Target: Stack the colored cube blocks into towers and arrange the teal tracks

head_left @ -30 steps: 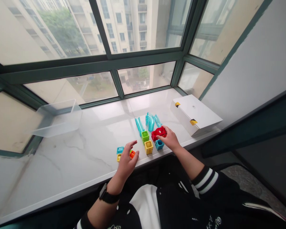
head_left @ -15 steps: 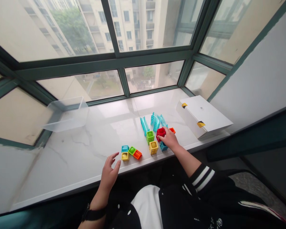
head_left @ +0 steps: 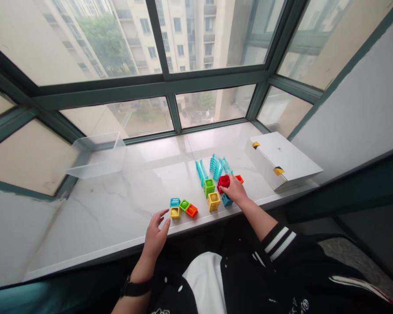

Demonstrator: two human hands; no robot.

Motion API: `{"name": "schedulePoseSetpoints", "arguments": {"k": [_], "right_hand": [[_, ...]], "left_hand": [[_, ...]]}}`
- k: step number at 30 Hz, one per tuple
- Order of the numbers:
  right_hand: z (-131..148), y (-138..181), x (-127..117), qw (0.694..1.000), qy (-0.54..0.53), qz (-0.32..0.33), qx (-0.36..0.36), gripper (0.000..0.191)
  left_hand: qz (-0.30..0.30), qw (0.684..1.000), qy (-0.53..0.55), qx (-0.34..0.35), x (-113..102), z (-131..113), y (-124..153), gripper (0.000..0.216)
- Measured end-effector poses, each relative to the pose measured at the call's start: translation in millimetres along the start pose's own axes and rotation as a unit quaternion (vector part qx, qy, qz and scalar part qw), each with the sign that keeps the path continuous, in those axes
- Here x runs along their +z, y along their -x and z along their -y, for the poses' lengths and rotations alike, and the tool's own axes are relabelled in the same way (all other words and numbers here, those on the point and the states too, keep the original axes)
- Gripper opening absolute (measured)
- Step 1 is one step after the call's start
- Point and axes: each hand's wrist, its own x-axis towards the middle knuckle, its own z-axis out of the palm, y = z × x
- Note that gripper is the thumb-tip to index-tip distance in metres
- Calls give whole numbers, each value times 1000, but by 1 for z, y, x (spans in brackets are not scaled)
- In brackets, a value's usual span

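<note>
My right hand (head_left: 234,189) has its thumb and fingers around a red toy block (head_left: 223,182) in the block group on the right. Around it stand a green block (head_left: 209,187), a yellow block (head_left: 213,201), a blue block (head_left: 227,199) and an orange block (head_left: 239,179), partly hidden. My left hand (head_left: 157,232) is open, fingers apart, just left of a small yellow block (head_left: 175,212). Touching that group are a light blue block (head_left: 174,202), a green block (head_left: 184,205) and an orange-red block (head_left: 191,210).
Clear turquoise track pieces (head_left: 216,165) lie behind the right group. A white box (head_left: 283,159) with yellow-black tabs stands at the right. A clear plastic bin (head_left: 100,159) is at the back left. The marble sill (head_left: 144,174) ends at a front edge near me, below the windows.
The whole view has shifted slightly, so everything appears a little further right. Both hands keep nearly the same places relative to the blocks; my right hand stays on the red block.
</note>
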Motion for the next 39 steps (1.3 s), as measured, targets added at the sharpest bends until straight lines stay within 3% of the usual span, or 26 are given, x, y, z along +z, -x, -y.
{"name": "schedulePoseSetpoints", "arguments": {"k": [39], "right_hand": [[3, -4, 4, 997, 57, 18, 47, 58]], "left_hand": [[10, 997, 40, -71, 17, 38, 7, 46]]}}
